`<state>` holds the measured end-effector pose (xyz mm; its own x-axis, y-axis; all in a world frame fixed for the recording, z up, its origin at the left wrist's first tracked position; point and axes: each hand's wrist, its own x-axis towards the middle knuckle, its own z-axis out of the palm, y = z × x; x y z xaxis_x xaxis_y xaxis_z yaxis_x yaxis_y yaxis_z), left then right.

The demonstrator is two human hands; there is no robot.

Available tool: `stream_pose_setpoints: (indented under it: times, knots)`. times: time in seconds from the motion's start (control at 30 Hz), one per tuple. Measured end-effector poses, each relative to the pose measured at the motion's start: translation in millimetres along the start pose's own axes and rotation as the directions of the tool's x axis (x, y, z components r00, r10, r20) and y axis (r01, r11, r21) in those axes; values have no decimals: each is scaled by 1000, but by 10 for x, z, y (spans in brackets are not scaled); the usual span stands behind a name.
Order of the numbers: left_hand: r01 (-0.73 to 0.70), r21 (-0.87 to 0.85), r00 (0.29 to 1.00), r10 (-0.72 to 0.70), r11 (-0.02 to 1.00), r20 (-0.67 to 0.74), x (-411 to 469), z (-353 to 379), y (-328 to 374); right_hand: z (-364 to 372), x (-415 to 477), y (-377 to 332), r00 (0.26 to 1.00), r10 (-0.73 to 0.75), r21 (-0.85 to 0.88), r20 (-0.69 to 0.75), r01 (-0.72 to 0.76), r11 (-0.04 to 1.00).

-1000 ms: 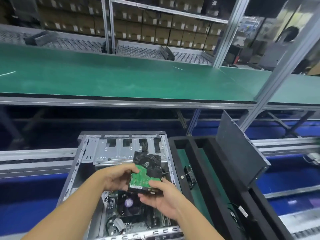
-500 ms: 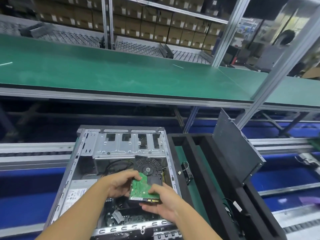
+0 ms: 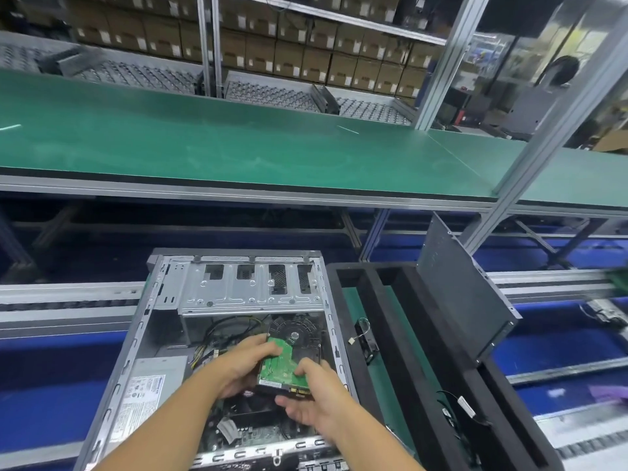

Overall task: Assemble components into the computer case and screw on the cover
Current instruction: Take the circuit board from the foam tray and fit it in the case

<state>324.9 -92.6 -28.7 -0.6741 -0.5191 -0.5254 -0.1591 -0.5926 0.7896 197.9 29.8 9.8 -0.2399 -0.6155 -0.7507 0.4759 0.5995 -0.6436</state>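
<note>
green bench (image 3: 238, 147) behind, open computer case (image 3: 136, 341) in front: hard drive (image 3: 289, 355), board side up, has sunk lower into the case toward the drive cage (image 3: 251, 290), left hand (image 3: 238, 365) and right hand (image 3: 316, 399) grip pinching its edges, seating likely next.

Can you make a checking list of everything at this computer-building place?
Surface: blue conveyor line under the case.
Job's things: open grey metal computer case; black hard drive, green circuit board upward, held over it; dark grey cover panel leaning in black foam tray.
Clutter: small black part in the tray.
Hands: left hand and right hand both grip the drive.
Cables: black and yellow wires inside the case.
Surroundings: long green bench; shelves of brown cardboard boxes.
</note>
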Motion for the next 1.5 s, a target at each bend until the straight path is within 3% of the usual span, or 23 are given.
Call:
stream_pose_setpoints:
  times: [0.23,0.47,0.7,1.03,1.5]
  knots:
    - [-55,-33,998,55,998,11,58,-24,-16,74,8,-18,992,-99,57,-75,103,993]
    - [-137,-38,983,130,990,-132,102,2,-9,141,75,16,954,-239,10,-182,245,970]
    - [-157,-183,984,169,971,55,86,-21,-17,222,163,13,936,-175,148,-305,229,962]
    - [-142,-249,985,162,958,60,200,-83,-113,210,138,20,954,-90,290,-286,175,941]
    - [-186,-243,982,184,952,-29,73,-9,1,199,114,24,973,-151,448,-177,216,868]
